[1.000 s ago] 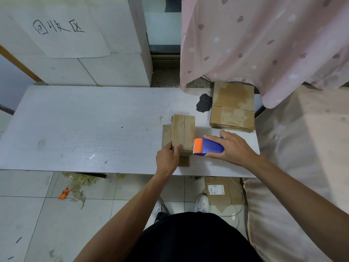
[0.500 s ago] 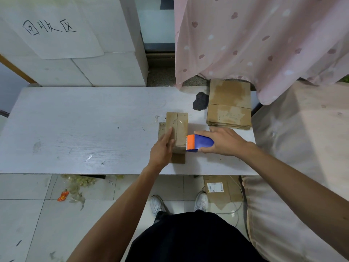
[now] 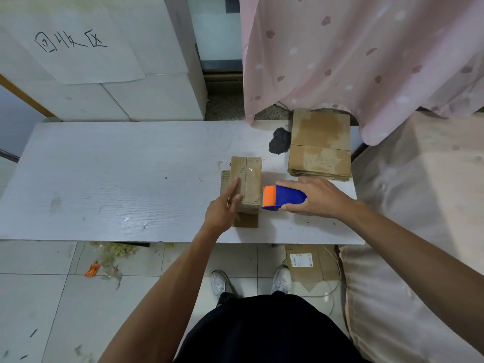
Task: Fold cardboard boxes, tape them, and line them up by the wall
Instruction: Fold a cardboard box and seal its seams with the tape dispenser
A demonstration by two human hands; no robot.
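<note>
Cardboard box point(image 3: 247, 184): stands on the white table point(image 3: 117, 179), toward its right end and close to the front edge. Its top flaps are shut, the seam runs away from the person, and clear tape glints along it. One loose flap pokes out low at its left side and another at its near side.
Left hand point(image 3: 222, 210): lies on the left half of the box top with the fingers stretched out fairly flat, pressing down, the thumb at the near edge. It has hold of nothing.
Right hand point(image 3: 314, 197): wrapped round the blue body of the tape dispenser point(image 3: 285, 197), fingers over the top, thumb below.
Dispenser head: orange and toothed, right at the box's right side by the near corner. From where I stand I cannot tell if it touches.
Flat cardboard stack point(image 3: 320, 145): on the table's far right corner, beyond the right hand and apart from the box.
Dark patch point(image 3: 280, 140): on the tabletop just left of that stack.
Pink curtain point(image 3: 366, 61): hangs at the far right, its hem reaching the stack's far edge.
Paper sign point(image 3: 78, 43): handwritten, on the white blocks behind the table's left part.
Tiled floor: crumpled scraps point(image 3: 110, 255) and an orange wrapper point(image 3: 92, 269) below the table's front edge; a flattened carton point(image 3: 303, 263) beside the person's white shoes point(image 3: 281, 282).
</note>
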